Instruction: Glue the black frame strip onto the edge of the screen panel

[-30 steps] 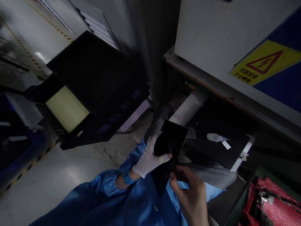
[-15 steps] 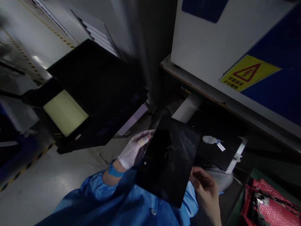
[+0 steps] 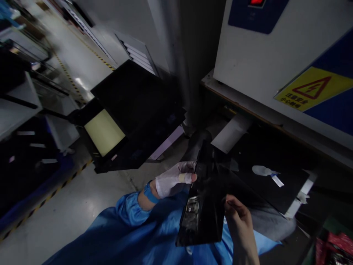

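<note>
A thin, glossy black panel [image 3: 209, 206] is held tilted in front of my blue smock, with pale reflections at its lower left. My left hand [image 3: 176, 179], in a white glove with the thumb tip bare, grips the panel's left edge. My bare right hand [image 3: 239, 215] has its fingers pinched together at the right edge; whether they also hold a film there I cannot make out. To the right, a small translucent bottle [image 3: 261, 170] with a blue tip and a white label lies on a black work surface [image 3: 286, 167].
A black tray [image 3: 138, 99] with a yellow-green pad [image 3: 105, 132] stands at left. A machine cabinet [image 3: 256, 55] with a yellow warning label [image 3: 311, 89] rises at the right. Red bubble-wrap packaging [image 3: 335, 243] is at lower right. Dark racks [image 3: 24, 158] stand far left.
The panel has turned from nearly face-on to steeply tilted, showing reflections at its lower left. Both hands stay at its edges. The view has shifted left, so the surroundings appear further right.
</note>
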Demonstrator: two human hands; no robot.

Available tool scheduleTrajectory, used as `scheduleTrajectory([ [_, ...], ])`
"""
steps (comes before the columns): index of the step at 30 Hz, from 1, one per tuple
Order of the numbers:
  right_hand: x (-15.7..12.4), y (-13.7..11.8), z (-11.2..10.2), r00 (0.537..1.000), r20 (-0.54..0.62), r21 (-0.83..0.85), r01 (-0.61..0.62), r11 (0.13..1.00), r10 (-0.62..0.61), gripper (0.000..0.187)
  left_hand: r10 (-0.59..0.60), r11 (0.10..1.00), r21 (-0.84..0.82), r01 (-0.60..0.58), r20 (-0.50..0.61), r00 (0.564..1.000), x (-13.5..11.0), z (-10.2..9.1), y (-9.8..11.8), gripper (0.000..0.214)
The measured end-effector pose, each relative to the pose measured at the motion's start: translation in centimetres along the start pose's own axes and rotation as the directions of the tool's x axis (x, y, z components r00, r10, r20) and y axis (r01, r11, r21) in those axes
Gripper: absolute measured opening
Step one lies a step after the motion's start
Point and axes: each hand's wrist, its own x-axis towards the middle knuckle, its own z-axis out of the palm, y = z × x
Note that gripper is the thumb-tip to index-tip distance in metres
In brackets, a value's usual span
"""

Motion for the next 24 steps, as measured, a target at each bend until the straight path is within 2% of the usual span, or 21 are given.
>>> scheduleTrajectory([
  [6, 0.1, 0.3, 0.1, 0.999, 0.001, 0.053, -0.034, 0.998, 0.034, 0.058, -0.004, 0.994, -0.107, 0.002, -0.016, 1.000, 0.2, -0.5, -0.7, 0.063],
  [13, -0.2, 0.4, -0.5, 0.998, -0.047, 0.084, -0.043, 0.996, 0.047, 0.060, 0.025, 0.986, -0.167, -0.025, 0.000, 1.000, 0.3, 0.3, -0.8, 0.058],
  [18, -0.8, -0.1, -0.5, 0.995, -0.098, 0.051, 0.000, 0.999, 0.005, 0.055, 0.012, 0.989, -0.147, -0.018, -0.042, 0.999, 0.3, 0.4, -0.8, 0.061],
  [24, -1.2, -0.8, -0.9, 0.992, -0.126, 0.000, -0.012, 1.000, 0.012, 0.064, 0.023, 0.981, -0.190, -0.039, -0.084, 0.996, 0.5, 1.4, -0.1, 0.060],
])
